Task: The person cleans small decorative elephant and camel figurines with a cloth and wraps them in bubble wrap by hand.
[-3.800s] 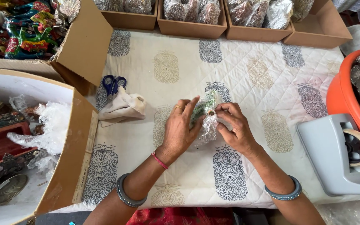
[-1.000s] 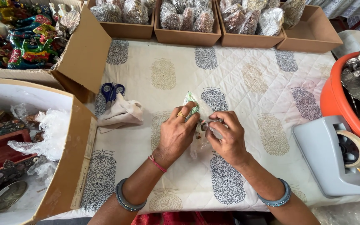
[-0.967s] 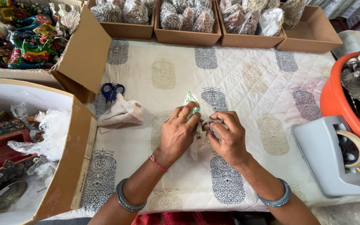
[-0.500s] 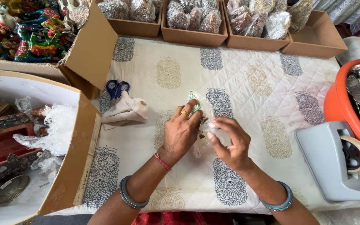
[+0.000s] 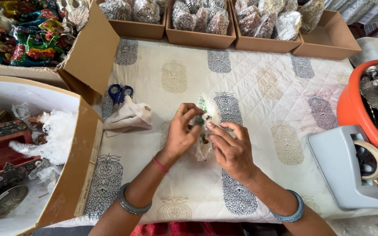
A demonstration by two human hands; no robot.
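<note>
My left hand (image 5: 182, 133) and my right hand (image 5: 230, 148) meet over the middle of a white quilted cloth (image 5: 259, 91) printed with motifs. Between them they grip a small green and gold object in a clear plastic bag (image 5: 205, 109). The bag's top sticks out above my fingers and its loose end hangs below my palms. My fingers hide most of the object. Each wrist wears a grey bangle, and the left also has a thin red one.
Blue-handled scissors (image 5: 120, 92) and a crumpled beige cloth (image 5: 128, 117) lie left of my hands. Cardboard boxes of wrapped items (image 5: 202, 19) line the far edge. A large open box (image 5: 73, 166) stands left, a grey tape dispenser (image 5: 351, 168) and an orange tub (image 5: 353, 109) right.
My hands stayed on the bagged object and kept turning and folding the plastic around it; the bag's top now stands up above my fingers. The view has drifted slightly.
</note>
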